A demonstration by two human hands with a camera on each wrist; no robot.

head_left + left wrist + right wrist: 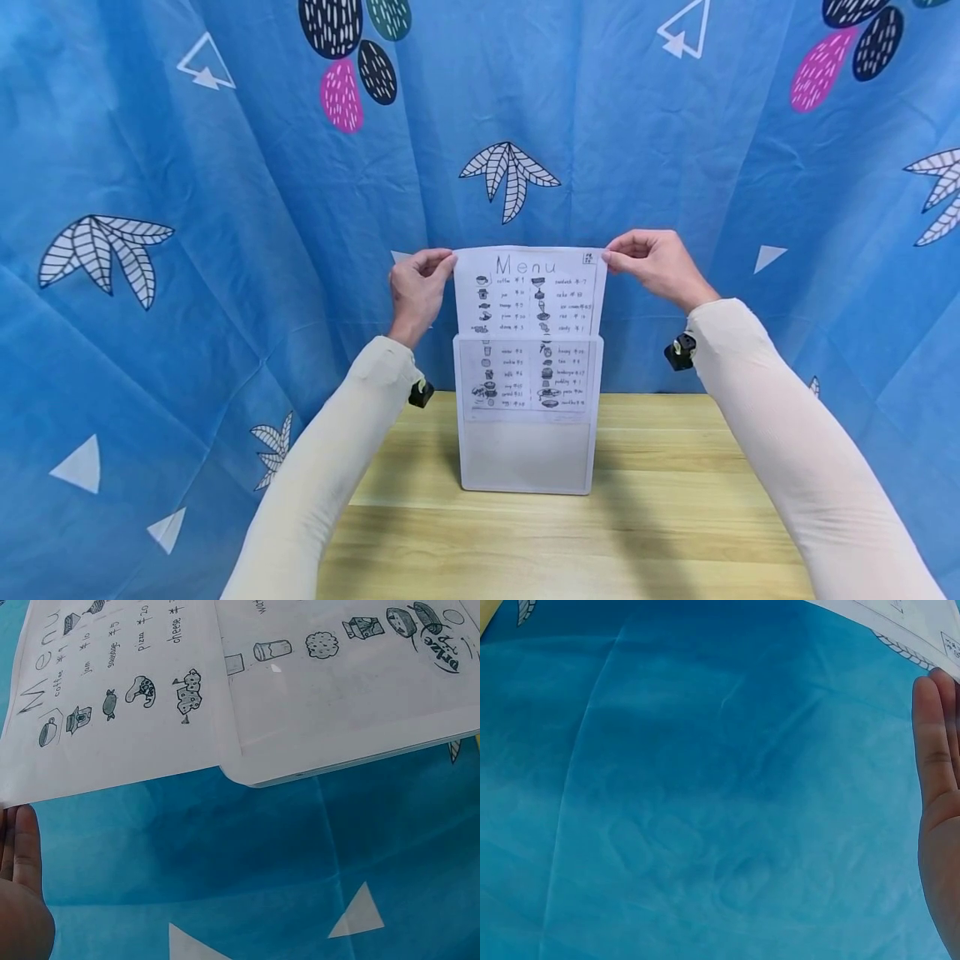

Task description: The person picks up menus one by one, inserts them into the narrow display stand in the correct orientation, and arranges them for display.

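Observation:
A white sheet headed "Menu" (527,292), with small drawings and prices, stands partly inside a clear, pale-framed sign holder (525,457). Its upper part sticks out above the holder's top edge; the lower part shows through the front panel, ending above the holder's bottom. My left hand (417,292) pinches the sheet's top left corner, and my right hand (660,262) pinches the top right corner. The left wrist view shows the sheet (112,697) entering the holder (337,742), with the left hand (22,892) at its corner. In the right wrist view the right hand (939,802) meets the paper's corner.
The holder stands upright on a light wood-grain table (420,533). Behind and at both sides hangs a blue patterned curtain (600,150). A small black camera sits on each wrist, at the left (421,393) and right (680,352) sleeve cuffs.

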